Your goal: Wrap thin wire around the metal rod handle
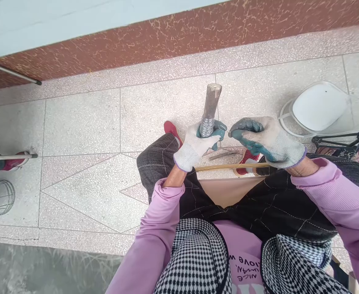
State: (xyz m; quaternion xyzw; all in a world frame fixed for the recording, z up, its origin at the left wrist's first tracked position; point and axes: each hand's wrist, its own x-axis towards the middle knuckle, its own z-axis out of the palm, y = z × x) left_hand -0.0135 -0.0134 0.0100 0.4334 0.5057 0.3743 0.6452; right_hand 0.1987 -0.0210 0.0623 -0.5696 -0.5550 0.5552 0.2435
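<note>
A tilted stick (212, 100) wound with wire (207, 127) sits clasped in the gloved left hand (196, 141); just right, the right hand (267, 136) appears to pinch the wire, above the tiled floor (155, 110). Should either grip slacken, coils could spring loose.

On the pink shirt (228, 232), upside-down lettering (247, 269) reads "NICE" and "LOVE", with "MAN" between; larger letters are cut off.
</note>
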